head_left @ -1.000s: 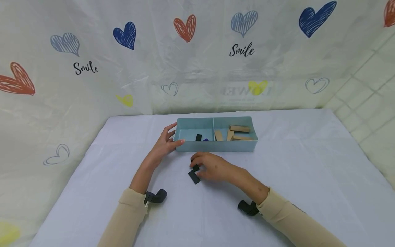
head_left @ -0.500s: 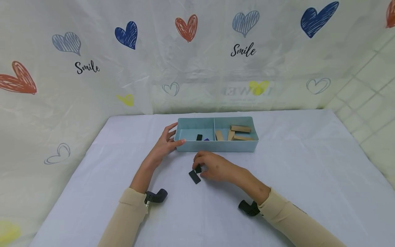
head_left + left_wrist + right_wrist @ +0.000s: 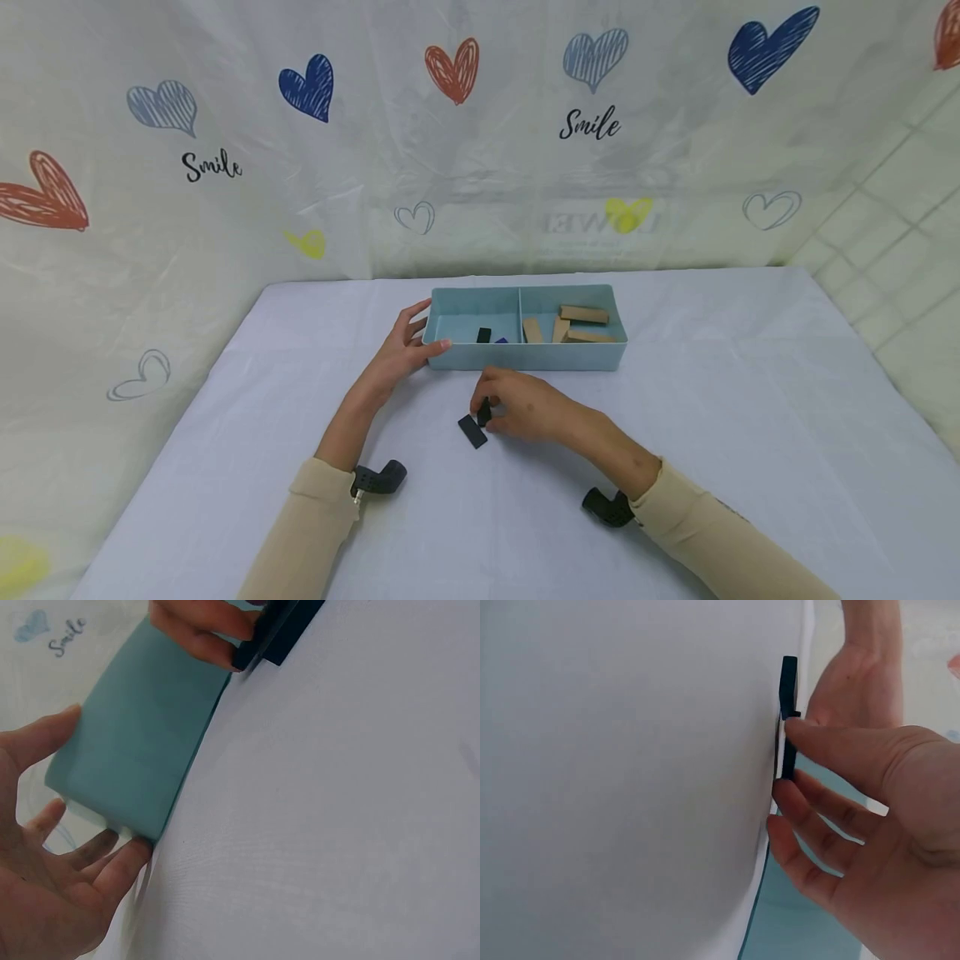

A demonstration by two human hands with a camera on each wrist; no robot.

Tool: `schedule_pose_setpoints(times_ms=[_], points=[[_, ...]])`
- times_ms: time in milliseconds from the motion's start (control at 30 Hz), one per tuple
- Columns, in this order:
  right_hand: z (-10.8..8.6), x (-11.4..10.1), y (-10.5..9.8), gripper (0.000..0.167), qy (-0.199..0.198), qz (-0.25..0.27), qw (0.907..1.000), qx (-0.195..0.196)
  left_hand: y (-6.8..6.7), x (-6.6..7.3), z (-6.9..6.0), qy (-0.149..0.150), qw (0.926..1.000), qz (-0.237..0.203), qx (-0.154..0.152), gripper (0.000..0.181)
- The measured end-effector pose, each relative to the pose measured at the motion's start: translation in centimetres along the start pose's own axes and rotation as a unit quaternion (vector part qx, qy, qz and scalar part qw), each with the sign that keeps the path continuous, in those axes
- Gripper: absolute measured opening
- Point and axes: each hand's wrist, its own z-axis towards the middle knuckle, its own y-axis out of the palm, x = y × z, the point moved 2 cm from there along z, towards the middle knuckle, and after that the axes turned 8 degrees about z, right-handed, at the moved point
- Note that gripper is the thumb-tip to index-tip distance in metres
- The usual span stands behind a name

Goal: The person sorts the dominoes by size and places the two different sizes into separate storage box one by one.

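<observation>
My right hand (image 3: 528, 406) pinches a small black block (image 3: 484, 412) between thumb and fingers, low over the white table. Just beside it a second black block (image 3: 472, 432) lies flat on the cloth. At the left end of a light blue two-compartment box (image 3: 525, 357), my left hand (image 3: 396, 354) rests with spread fingers on the end wall, the thumb at the front rim. In the left wrist view the end wall and front of the box (image 3: 142, 727) show beside that hand. The left compartment holds a black block (image 3: 483, 335) and a partly hidden purple piece (image 3: 501, 340).
Several wooden blocks (image 3: 585, 314) lie in the right compartment, behind the divider (image 3: 520, 315). The white cloth-covered table (image 3: 720, 400) reaches back to a curtain (image 3: 495, 167) printed with hearts. A black camera (image 3: 381, 477) sits at the left wrist, another (image 3: 607, 507) at the right.
The block in my right hand has turned more upright between the fingers, and the hand has shifted slightly to the right. My left hand and the box have stayed in place.
</observation>
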Motion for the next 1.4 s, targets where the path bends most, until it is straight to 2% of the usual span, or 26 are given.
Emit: schedule_pose_setpoints(times_ms=[133, 433, 700, 1000, 1200, 1400], points=[[-0.1, 0.1, -0.4, 0.025, 0.001, 0.026, 0.9996, 0.01, 0.0, 0.0, 0.0, 0.002, 1.0, 0.001, -0.001, 0.087], [0.0, 0.1, -1.1, 0.037, -0.031, 0.072, 0.9964, 0.032, 0.0, 0.1, -0.1, 0.008, 0.9999, -0.004, -0.008, 0.088], [0.0, -0.3, -1.7, 0.048, -0.065, 0.064, 0.9943, 0.056, 0.0, 0.1, -0.1, 0.01, 0.9999, -0.007, -0.01, 0.087], [0.0, -0.2, -2.6, 0.052, -0.068, 0.082, 0.9892, 0.101, 0.0, 0.0, -0.1, 0.011, 0.9999, -0.004, -0.008, 0.088], [0.2, -0.1, -3.1, 0.049, -0.071, 0.099, 0.9844, 0.127, 0.1, 0.0, 0.0, 0.008, 0.9999, -0.009, -0.008, 0.088], [0.4, 0.1, -3.6, 0.049, -0.092, 0.125, 0.9749, 0.16, 0.2, 0.1, -0.1, 0.005, 1.0, -0.005, -0.004, 0.088]])
